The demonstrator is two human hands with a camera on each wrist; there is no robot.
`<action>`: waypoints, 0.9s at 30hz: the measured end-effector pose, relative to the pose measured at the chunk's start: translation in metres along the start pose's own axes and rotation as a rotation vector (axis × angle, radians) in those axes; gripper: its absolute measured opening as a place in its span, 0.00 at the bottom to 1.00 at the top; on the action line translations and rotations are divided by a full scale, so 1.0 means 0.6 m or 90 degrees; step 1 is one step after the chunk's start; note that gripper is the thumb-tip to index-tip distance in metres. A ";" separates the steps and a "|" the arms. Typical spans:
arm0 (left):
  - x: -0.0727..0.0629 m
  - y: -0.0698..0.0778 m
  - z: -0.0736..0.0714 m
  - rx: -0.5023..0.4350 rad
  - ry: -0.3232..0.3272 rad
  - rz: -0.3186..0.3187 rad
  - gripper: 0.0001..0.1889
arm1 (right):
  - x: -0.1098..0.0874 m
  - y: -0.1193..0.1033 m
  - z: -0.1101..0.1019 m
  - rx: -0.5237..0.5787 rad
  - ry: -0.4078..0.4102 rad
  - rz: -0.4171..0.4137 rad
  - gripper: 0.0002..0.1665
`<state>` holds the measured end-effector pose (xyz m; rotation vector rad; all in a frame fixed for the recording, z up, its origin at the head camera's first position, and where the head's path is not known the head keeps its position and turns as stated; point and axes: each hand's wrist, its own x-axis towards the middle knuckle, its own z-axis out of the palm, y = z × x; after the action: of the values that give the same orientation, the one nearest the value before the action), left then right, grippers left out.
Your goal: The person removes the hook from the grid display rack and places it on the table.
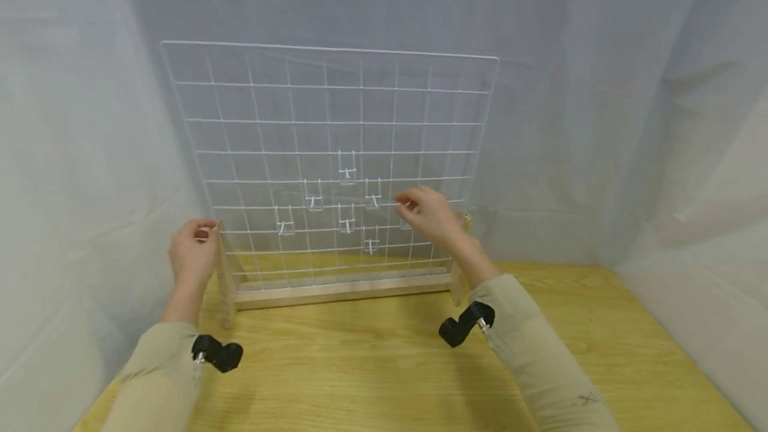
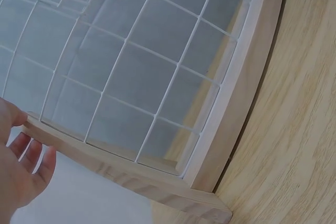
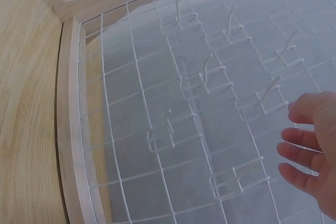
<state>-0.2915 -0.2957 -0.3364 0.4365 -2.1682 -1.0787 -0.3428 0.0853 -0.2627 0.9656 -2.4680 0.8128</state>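
Observation:
A white wire grid panel (image 1: 330, 50) stands upright in a pale wooden stand (image 1: 348, 289). Several white wire hooks (image 1: 347, 174) hang on its middle and lower rows, their prongs pointing outward in the right wrist view. My left hand (image 1: 193, 252) pinches the top of the stand's left post (image 2: 113, 170), thumb and fingers on either side. In front of the right half of the panel, my right hand (image 1: 431, 215) has loosely bent fingers with nothing between them. It partly covers one hook (image 3: 239, 179) in the head view; that hook sits low on the right.
The stand rests on a yellowish wood-grain table (image 1: 360, 365). White sheeting (image 1: 600, 152) hangs behind and along both sides. Each sleeve carries a black wrist camera (image 1: 219, 354). The stand's right post (image 1: 457, 282) is beside my right forearm.

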 end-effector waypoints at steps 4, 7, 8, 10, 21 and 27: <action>0.000 0.000 0.003 -0.001 0.010 -0.006 0.14 | 0.007 -0.003 0.003 0.038 -0.009 0.016 0.16; 0.001 0.000 0.004 -0.002 0.018 -0.004 0.14 | 0.012 -0.005 0.005 0.073 -0.022 0.038 0.16; 0.000 0.001 0.004 -0.003 0.018 -0.005 0.14 | 0.014 -0.005 0.007 0.082 -0.025 0.044 0.16; 0.000 0.001 0.005 -0.003 0.021 -0.004 0.14 | 0.017 -0.005 0.010 0.098 -0.030 0.055 0.16; -0.005 0.003 0.007 -0.010 0.031 0.000 0.14 | 0.033 -0.006 0.023 0.150 -0.031 0.102 0.16; -0.006 0.003 0.005 -0.010 0.036 0.003 0.13 | 0.041 -0.013 0.031 0.179 -0.041 0.114 0.18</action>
<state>-0.2914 -0.2908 -0.3376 0.4497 -2.1091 -1.0684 -0.3569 0.0569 -0.2616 0.8820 -2.5694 1.2326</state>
